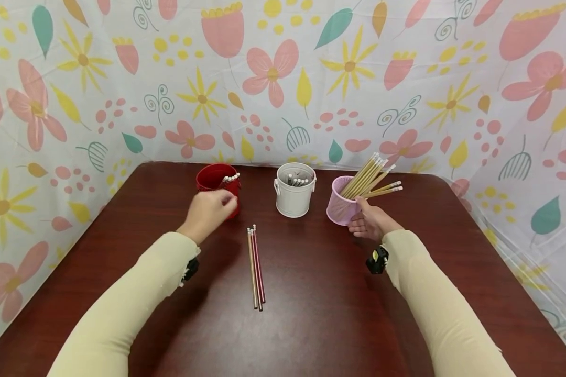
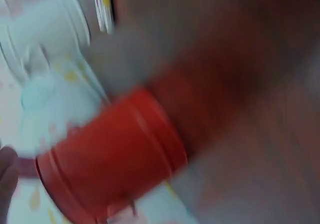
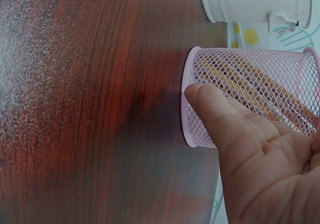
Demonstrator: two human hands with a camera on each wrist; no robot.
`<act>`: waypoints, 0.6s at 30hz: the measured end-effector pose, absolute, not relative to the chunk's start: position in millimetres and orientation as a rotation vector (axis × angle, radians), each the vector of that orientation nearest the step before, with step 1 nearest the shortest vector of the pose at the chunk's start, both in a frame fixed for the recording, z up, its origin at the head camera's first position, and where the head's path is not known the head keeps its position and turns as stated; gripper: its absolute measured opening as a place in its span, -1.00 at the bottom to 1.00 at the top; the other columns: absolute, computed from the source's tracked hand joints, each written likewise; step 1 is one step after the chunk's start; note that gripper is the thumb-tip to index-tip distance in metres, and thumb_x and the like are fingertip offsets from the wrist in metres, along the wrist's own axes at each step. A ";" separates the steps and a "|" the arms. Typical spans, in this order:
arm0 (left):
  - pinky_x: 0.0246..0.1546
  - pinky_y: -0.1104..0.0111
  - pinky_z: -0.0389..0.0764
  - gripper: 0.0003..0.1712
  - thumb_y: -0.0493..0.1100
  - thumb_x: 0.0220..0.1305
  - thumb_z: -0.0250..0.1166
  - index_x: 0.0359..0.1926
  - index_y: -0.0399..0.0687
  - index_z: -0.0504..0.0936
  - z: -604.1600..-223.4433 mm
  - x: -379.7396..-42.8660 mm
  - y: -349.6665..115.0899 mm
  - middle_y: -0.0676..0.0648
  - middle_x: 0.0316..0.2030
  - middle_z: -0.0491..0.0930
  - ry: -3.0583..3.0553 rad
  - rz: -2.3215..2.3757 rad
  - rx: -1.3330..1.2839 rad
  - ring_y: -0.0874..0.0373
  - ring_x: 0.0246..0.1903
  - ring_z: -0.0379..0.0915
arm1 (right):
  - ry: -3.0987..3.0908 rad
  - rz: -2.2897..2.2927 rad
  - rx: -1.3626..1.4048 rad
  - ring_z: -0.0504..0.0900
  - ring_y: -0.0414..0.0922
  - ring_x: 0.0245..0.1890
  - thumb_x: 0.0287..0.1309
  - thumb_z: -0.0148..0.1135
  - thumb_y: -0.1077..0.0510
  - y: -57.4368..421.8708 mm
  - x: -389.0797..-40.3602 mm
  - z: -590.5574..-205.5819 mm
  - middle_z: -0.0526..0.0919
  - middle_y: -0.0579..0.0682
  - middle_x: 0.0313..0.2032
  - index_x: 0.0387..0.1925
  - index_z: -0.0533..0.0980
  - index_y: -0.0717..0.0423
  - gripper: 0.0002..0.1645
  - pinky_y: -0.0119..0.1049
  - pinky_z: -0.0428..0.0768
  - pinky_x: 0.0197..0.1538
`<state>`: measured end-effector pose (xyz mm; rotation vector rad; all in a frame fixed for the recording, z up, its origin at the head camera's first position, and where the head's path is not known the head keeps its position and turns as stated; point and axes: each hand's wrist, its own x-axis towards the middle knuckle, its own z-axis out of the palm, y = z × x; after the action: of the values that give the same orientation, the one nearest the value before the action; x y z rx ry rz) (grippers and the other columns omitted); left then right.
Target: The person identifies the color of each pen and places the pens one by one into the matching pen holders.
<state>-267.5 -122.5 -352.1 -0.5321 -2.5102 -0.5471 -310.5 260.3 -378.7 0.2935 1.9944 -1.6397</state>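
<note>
At the left, my left hand is curled in front of the red bucket, its fingertips close by the rim. In the left wrist view those fingers pinch a dark reddish stick, seemingly a maroon pencil, reaching into the bucket's mouth; the picture is blurred. White-tipped pencils stand in that bucket. My right hand lies along the side of the pink mesh cup, palm showing and fingers fairly straight against the mesh. Several gold pencils lean out of the cup to the right.
Between the two hands, a white bucket holds several white-tipped pencils. A gold pencil and maroon pencils lie side by side on the dark wooden table. A flowered cloth hangs behind the table.
</note>
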 end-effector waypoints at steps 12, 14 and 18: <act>-0.71 0.41 0.46 -0.65 -0.16 0.19 0.34 -0.66 -0.25 0.61 -393.0 -267.6 -82.7 -0.08 -0.75 0.55 -3.453 -0.696 -0.257 0.15 -0.76 0.45 | 1.995 -1.640 0.300 0.55 -0.11 -0.26 0.41 -0.55 -0.29 259.6 -309.3 -379.9 0.42 0.22 -0.09 0.30 -0.01 0.62 -0.01 -0.26 0.57 -0.07; -0.72 0.41 0.47 -0.66 -0.16 0.20 0.34 -0.65 -0.24 0.61 -394.0 -268.2 -79.7 -0.10 -0.73 0.56 -3.478 -0.705 -0.234 0.14 -0.76 0.46 | 2.000 -1.635 0.304 0.55 -0.10 -0.24 0.41 -0.55 -0.29 259.4 -309.0 -379.3 0.41 0.23 -0.07 0.31 -0.01 0.61 -0.01 -0.26 0.57 -0.06; -0.73 0.40 0.46 -0.71 -0.18 0.19 0.34 -0.62 -0.22 0.60 -393.3 -269.2 -73.9 -0.10 -0.71 0.56 -3.499 -0.693 -0.212 0.14 -0.75 0.47 | 2.006 -1.636 0.306 0.55 -0.12 -0.28 0.40 -0.53 -0.31 260.4 -309.8 -378.9 0.42 0.20 -0.11 0.29 0.01 0.60 0.00 -0.30 0.58 -0.13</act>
<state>-269.2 -73.9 -393.3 -0.2117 -3.4987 -0.6927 -309.8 260.4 -378.9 0.3063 2.0064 -1.6364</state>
